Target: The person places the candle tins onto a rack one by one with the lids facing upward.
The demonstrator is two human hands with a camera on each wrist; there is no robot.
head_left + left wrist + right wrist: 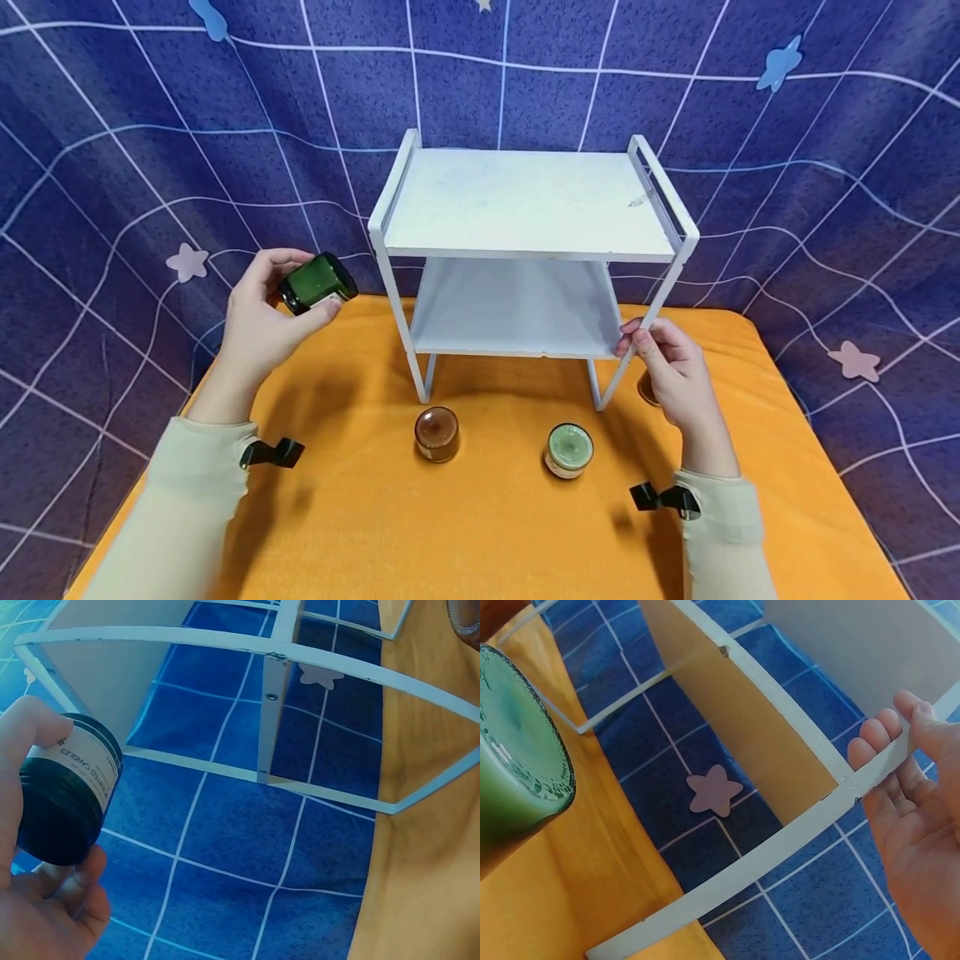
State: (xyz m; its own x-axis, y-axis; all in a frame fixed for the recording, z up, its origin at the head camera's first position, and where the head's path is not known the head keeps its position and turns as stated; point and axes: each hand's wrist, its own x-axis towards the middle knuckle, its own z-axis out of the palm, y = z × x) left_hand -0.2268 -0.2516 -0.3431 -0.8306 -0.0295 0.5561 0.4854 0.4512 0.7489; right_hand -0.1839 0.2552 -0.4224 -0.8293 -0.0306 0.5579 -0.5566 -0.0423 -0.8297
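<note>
My left hand (258,325) grips a dark green glass candle jar (318,283), tipped on its side in the air left of a white two-tier shelf (525,204). In the left wrist view, the jar's white label (79,761) reads "scented candles", with the thumb over one end of it. At the shelf's right front leg (660,296), level with the lower tier (517,308), my right hand (678,371) pinches the metal between thumb and fingers. The right wrist view shows those fingers curled round the white bar (742,874).
On the orange cloth (480,533) in front of the shelf stand a brown candle jar (437,433) and a light green candle jar (568,450). Another brown jar (648,389) is partly hidden behind my right hand. A blue gridded curtain (510,92) hangs close behind the shelf.
</note>
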